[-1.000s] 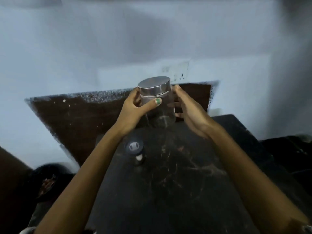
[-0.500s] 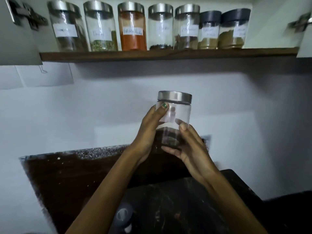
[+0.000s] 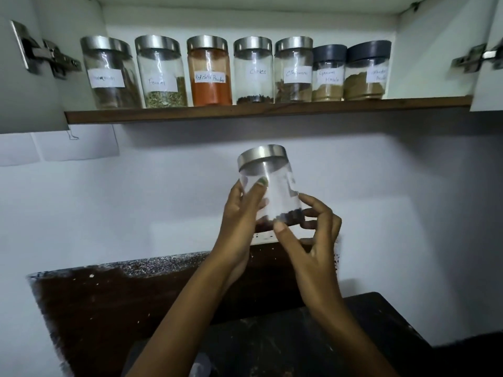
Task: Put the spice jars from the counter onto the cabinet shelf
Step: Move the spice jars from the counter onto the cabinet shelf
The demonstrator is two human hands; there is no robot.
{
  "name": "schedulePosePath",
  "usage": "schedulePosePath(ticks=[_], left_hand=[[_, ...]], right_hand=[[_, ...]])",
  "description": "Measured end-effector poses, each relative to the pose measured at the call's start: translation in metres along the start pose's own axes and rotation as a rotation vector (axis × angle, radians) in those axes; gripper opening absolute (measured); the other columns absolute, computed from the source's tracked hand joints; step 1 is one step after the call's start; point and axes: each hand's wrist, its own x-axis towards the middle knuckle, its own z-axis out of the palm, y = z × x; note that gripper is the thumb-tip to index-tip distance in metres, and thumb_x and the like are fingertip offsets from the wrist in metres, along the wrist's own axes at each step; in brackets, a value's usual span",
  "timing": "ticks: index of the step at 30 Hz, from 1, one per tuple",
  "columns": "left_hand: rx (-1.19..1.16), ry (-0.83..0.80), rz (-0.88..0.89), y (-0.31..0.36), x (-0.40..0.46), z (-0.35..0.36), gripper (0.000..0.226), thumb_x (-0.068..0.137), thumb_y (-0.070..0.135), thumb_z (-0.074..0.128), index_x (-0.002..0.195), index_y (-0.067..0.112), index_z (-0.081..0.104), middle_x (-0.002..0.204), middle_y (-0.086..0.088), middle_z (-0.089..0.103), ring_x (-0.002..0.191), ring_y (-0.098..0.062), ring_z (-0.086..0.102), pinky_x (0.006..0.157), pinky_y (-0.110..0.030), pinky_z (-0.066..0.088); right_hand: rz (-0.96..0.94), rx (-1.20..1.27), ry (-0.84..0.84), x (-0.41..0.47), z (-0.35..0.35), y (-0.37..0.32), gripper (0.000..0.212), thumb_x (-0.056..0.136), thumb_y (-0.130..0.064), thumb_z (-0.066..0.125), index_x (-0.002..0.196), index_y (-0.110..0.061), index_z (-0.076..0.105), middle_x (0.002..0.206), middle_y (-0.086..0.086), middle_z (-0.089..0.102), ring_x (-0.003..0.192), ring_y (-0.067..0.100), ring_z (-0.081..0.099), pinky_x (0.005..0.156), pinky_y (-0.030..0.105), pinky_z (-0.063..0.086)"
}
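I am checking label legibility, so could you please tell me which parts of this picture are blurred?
Head view: the held steel-lidded glass jar is motion-smeared, its label unreadable; the shelf's red chilli powder jar reads clearly; the rightmost dark-lidded jar is soft.

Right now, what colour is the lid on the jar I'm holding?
Silver, brushed metal. The head view shows the lid on the held jar clearly.

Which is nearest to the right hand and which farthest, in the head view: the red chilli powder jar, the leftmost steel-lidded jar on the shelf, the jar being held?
1. The clear steel-lidded held jar, touching the right hand.
2. The orange-red chilli powder jar, on the shelf, up and left.
3. The leftmost steel-lidded glass jar, at the shelf's far left end.
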Motion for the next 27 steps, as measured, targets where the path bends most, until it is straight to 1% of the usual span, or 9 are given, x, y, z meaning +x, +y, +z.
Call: schedulePosePath(ticks=[2, 5, 9, 13, 16, 19, 22, 25, 27], left_hand=[[-0.121, -0.005, -0.064, 0.003, 0.000, 0.000, 0.041, 0.094, 0.043, 0.044, 0.128, 0.020, 0.049, 0.126, -0.002, 0.062, 0.113, -0.019, 0.062, 0.091, -0.038, 0.054], [-0.156, -0.039, -0.097, 0.006, -0.003, 0.003, 0.035, 0.095, 0.046, 0.038, 0.115, 0.023, 0.055, 0.124, -0.006, 0.064, 0.111, -0.021, 0.064, 0.094, -0.040, 0.051], [-0.064, -0.071, -0.067, 0.007, -0.004, -0.003, 0.029, 0.094, 0.050, 0.036, 0.104, 0.034, 0.058, 0.122, 0.000, 0.067, 0.114, -0.016, 0.062, 0.097, -0.040, 0.049], [0.073, -0.081, 0.004, 0.006, -0.006, -0.005, 0.026, 0.096, 0.053, 0.029, 0.104, 0.052, 0.054, 0.117, 0.018, 0.065, 0.116, -0.004, 0.058, 0.105, -0.041, 0.041], [0.113, -0.114, 0.077, 0.004, -0.007, -0.005, 0.037, 0.094, 0.053, 0.032, 0.129, 0.050, 0.045, 0.127, 0.019, 0.059, 0.112, 0.004, 0.058, 0.097, -0.032, 0.048], [0.123, -0.186, 0.086, 0.003, -0.008, -0.003, 0.042, 0.100, 0.042, 0.028, 0.142, 0.044, 0.032, 0.137, 0.013, 0.053, 0.116, 0.000, 0.057, 0.088, -0.025, 0.054], [0.132, -0.200, 0.088, 0.003, -0.009, -0.001, 0.043, 0.102, 0.039, 0.025, 0.144, 0.042, 0.029, 0.140, 0.012, 0.050, 0.118, -0.001, 0.056, 0.091, -0.026, 0.053], [0.133, -0.191, 0.086, 0.004, -0.010, 0.001, 0.043, 0.101, 0.040, 0.026, 0.144, 0.042, 0.029, 0.140, 0.011, 0.051, 0.118, -0.002, 0.056, 0.096, -0.031, 0.050], [0.142, -0.189, 0.086, 0.005, -0.010, 0.003, 0.044, 0.101, 0.040, 0.026, 0.144, 0.042, 0.028, 0.140, 0.011, 0.050, 0.118, -0.002, 0.056, 0.099, -0.035, 0.049]], right_hand=[[0.125, 0.198, -0.127, 0.003, -0.003, -0.002, 0.051, 0.070, -0.054, 0.063, 0.116, -0.061, 0.041, 0.124, -0.023, 0.048, 0.107, -0.011, 0.051, 0.085, 0.012, 0.049], [0.213, 0.387, -0.274, 0.006, -0.004, -0.003, 0.060, 0.072, -0.053, 0.064, 0.127, -0.055, 0.040, 0.120, -0.026, 0.059, 0.112, -0.004, 0.057, 0.093, 0.028, 0.052], [0.207, 0.426, -0.306, 0.003, -0.004, -0.010, 0.061, 0.069, -0.062, 0.064, 0.124, -0.062, 0.038, 0.119, -0.031, 0.058, 0.116, -0.001, 0.056, 0.088, 0.024, 0.053], [0.117, 0.322, -0.210, 0.002, -0.003, -0.011, 0.075, 0.071, -0.057, 0.067, 0.135, -0.056, 0.028, 0.123, -0.030, 0.052, 0.114, -0.004, 0.056, 0.086, 0.018, 0.053], [-0.055, 0.073, -0.116, 0.002, -0.003, -0.013, 0.082, 0.075, -0.049, 0.067, 0.138, -0.057, 0.016, 0.134, -0.034, 0.034, 0.121, -0.012, 0.043, 0.091, 0.014, 0.049], [-0.213, -0.155, -0.029, 0.004, -0.005, -0.009, 0.086, 0.078, -0.039, 0.067, 0.140, -0.058, 0.009, 0.142, -0.023, 0.024, 0.136, 0.001, 0.031, 0.104, 0.033, 0.046], [-0.251, -0.190, -0.004, 0.004, -0.004, -0.008, 0.088, 0.080, -0.037, 0.066, 0.138, -0.060, 0.005, 0.146, -0.015, 0.020, 0.140, 0.010, 0.027, 0.105, 0.045, 0.044], [-0.247, -0.193, 0.010, 0.002, -0.004, -0.006, 0.087, 0.079, -0.041, 0.064, 0.138, -0.062, 0.003, 0.145, -0.021, 0.018, 0.139, 0.006, 0.026, 0.107, 0.037, 0.042], [-0.245, -0.196, 0.020, 0.003, -0.006, -0.005, 0.087, 0.079, -0.042, 0.064, 0.137, -0.062, 0.002, 0.142, -0.026, 0.017, 0.138, 0.001, 0.025, 0.105, 0.023, 0.041]])
